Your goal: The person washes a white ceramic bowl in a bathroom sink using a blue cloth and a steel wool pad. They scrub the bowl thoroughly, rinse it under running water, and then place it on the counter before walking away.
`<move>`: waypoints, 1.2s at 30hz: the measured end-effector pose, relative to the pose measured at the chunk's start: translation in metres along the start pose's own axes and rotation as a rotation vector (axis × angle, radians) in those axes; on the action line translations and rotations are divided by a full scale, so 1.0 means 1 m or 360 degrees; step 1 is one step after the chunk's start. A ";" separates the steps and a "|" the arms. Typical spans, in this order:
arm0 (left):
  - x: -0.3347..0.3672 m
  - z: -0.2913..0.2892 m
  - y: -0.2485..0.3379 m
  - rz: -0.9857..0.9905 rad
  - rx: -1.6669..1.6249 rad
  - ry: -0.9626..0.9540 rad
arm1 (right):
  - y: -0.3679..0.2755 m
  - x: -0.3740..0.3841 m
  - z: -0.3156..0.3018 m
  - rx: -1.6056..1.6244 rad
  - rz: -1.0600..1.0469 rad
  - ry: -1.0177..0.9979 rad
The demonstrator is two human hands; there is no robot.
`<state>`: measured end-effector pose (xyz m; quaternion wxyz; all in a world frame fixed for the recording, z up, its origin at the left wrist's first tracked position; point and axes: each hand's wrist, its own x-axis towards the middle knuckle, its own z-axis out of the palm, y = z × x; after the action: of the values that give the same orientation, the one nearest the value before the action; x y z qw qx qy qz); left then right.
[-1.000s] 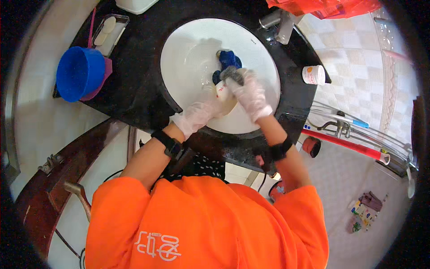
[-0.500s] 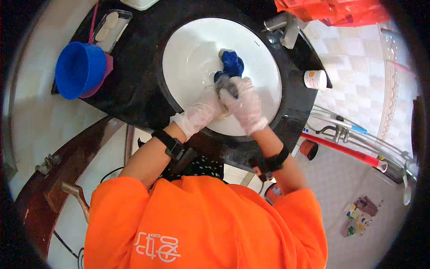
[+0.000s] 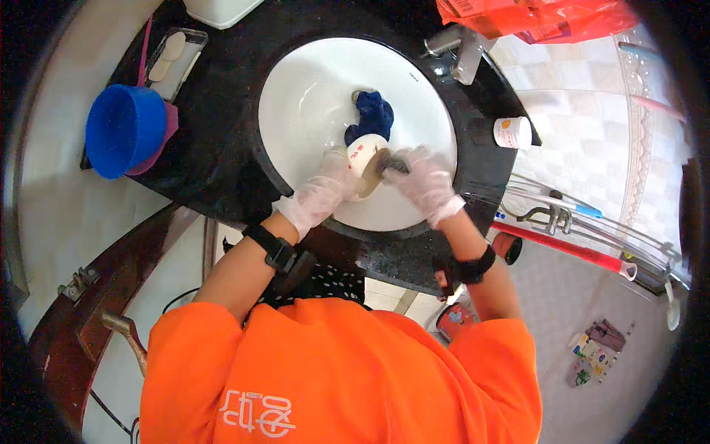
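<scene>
Holds a white container (image 3: 362, 157) over the near half of the round white basin (image 3: 296, 111), with the gloved left hand's (image 3: 331, 185) fingers curled against its side. Grips a dark scrubber (image 3: 394, 164) in the gloved right hand (image 3: 423, 181), also over the basin, with fingers bunched round it, close by the container's rim; cannot tell whether touching, nor how each blurred fingertip sits. Can see bold red characters on the container's outer wall, and a tiny dark print on the basin's own far-right inner wall. Leaves a crumpled blue cloth (image 3: 376, 115) in the basin, just beyond the container. Can see a white tub (image 3: 512, 133) right of the basin, with an orange mark and fine red print on its label, and faint lettering on a red bag (image 3: 540, 21) beyond the basin to the right. Wears an orange shirt (image 3: 325, 362) on the basin's near side, with white stylised lettering. Can see a blue bowl (image 3: 126, 132) left of the basin
</scene>
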<state>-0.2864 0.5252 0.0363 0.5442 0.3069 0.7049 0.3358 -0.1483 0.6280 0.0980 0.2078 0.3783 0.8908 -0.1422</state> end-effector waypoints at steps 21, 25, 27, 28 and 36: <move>0.002 0.006 -0.012 0.0072 -0.0153 0.0017 | -0.016 0.027 0.026 0.1030 0.0432 0.0437; 0.020 0.017 -0.027 0.0366 -0.0038 0.0070 | -0.028 0.024 0.030 0.1120 0.0286 0.0484; 0.060 0.044 -0.082 0.0664 -0.0140 0.0074 | -0.053 0.016 0.013 0.0867 0.0199 0.0384; 0.065 0.050 -0.089 0.0726 -0.0178 0.0044 | -0.036 0.026 0.025 0.0968 0.0329 0.0524; -0.015 -0.013 0.022 -0.0197 -0.0232 -0.0080 | -0.010 0.031 0.020 0.1170 0.0544 0.0352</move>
<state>-0.2948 0.5246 0.0646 0.6024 0.2306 0.6823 0.3441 -0.1697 0.6322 0.0661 -0.0175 0.5826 0.7222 -0.3725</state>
